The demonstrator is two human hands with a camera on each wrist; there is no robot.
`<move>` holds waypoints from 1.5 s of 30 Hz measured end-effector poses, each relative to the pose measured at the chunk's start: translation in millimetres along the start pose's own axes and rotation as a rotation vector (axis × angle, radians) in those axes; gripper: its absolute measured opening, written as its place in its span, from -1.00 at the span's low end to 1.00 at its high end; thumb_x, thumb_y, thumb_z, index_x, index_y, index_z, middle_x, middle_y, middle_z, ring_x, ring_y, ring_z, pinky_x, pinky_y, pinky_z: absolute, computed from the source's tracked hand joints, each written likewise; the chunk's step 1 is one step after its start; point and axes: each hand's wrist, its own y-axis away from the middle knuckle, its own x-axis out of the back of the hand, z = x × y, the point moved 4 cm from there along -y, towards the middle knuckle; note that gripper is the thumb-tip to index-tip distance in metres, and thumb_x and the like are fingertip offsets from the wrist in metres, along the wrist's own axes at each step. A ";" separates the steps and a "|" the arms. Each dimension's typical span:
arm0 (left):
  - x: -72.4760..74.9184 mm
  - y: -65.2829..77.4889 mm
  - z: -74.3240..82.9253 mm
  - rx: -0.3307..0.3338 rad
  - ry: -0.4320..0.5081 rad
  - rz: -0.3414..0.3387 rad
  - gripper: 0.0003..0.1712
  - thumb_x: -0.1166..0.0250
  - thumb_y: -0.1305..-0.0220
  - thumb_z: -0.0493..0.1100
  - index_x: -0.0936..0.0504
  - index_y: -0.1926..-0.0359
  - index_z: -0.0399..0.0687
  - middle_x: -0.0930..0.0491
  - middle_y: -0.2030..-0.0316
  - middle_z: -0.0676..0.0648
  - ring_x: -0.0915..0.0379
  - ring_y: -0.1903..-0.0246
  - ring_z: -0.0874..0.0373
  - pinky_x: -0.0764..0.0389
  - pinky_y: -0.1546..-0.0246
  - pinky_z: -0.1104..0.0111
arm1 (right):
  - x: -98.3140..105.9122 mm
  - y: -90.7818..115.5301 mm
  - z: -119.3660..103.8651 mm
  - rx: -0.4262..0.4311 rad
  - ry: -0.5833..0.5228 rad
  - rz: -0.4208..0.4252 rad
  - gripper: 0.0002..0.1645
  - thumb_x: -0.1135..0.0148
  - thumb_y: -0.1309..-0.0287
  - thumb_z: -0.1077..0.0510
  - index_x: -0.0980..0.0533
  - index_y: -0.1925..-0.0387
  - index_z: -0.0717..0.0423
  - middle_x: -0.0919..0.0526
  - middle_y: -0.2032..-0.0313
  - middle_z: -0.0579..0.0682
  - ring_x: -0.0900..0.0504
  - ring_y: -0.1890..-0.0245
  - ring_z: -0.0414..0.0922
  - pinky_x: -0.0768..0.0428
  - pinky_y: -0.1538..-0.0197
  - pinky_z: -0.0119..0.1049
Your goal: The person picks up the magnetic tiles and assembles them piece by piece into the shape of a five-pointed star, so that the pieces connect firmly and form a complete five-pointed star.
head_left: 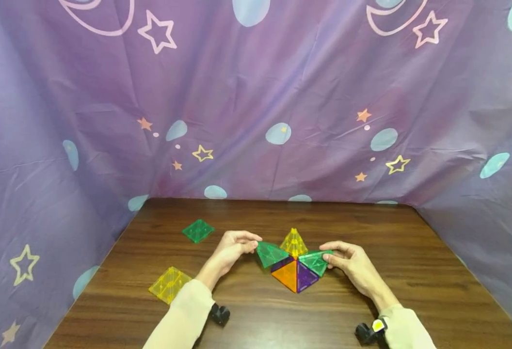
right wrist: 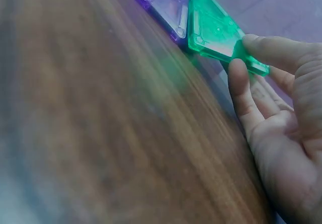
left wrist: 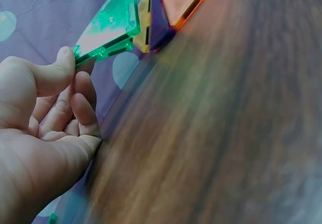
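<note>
Between the hands stands a small peaked cluster of translucent magnetic tiles: an orange triangle tile (head_left: pixel 287 277) and a purple triangle tile (head_left: pixel 307 277) in front, a yellow triangle tile (head_left: pixel 294 243) behind. My left hand (head_left: pixel 233 251) pinches the outer corner of a green triangle tile (head_left: pixel 271 255) on the cluster's left side. In the left wrist view, thumb and finger meet on that green tile's tip (left wrist: pixel 108 25). On the other side my right hand (head_left: pixel 353 269) pinches another green triangle tile (head_left: pixel 312 263) by its outer corner, beside the purple one.
To the left on the brown wooden table (head_left: pixel 256 320) lie a green square tile (head_left: pixel 198 230) farther back and a yellow square tile (head_left: pixel 168 285) near the left forearm. A purple patterned curtain (head_left: pixel 247 106) hangs behind the table and along both sides.
</note>
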 end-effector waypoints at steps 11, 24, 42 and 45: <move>-8.6 -3.6 -0.9 -0.036 -0.107 0.051 -0.73 -0.45 -0.45 -0.36 -0.84 -0.11 -0.30 -0.86 -0.03 -0.23 -0.78 0.11 0.13 -0.74 -0.07 0.29 | 0.7 -3.6 -0.5 -0.052 0.075 0.012 -0.58 -0.42 -0.50 0.22 -0.62 -0.24 0.37 -0.81 0.32 -0.04 -0.64 0.41 -0.26 -0.48 0.52 -0.38; -4.8 -3.4 4.8 -0.021 -0.155 0.085 -0.57 -0.38 -0.58 -0.26 -0.68 -0.35 -0.35 -0.82 -0.07 -0.30 -0.74 0.03 -0.06 -0.76 0.03 0.24 | -1.1 -5.5 0.5 -0.034 0.025 0.046 -0.58 -0.50 -0.38 0.31 -0.58 -0.14 0.49 -0.86 0.24 0.02 -0.74 0.33 -0.24 -0.64 0.37 -0.41; 97.1 24.2 26.8 0.250 -0.807 0.606 -0.31 -0.45 -0.44 -0.16 -0.52 -0.49 -0.33 -0.32 -0.37 -0.64 -0.08 -0.40 -0.55 -0.23 -0.41 -0.32 | 9.1 -3.2 0.2 -0.043 0.071 0.361 -0.57 -0.63 -0.25 0.31 -0.62 0.01 0.51 -0.81 0.32 -0.02 -0.72 0.33 -0.25 -0.71 0.24 -0.40; 93.3 24.0 22.3 0.295 -0.809 0.573 -0.34 -0.47 -0.45 -0.18 -0.54 -0.46 -0.35 -0.26 -0.38 -0.62 -0.03 -0.41 -0.53 -0.23 -0.42 -0.32 | 10.2 -2.0 -0.7 -0.039 0.082 0.389 -0.58 -0.64 -0.24 0.32 -0.60 0.06 0.51 -0.80 0.31 -0.05 -0.72 0.34 -0.26 -0.71 0.26 -0.41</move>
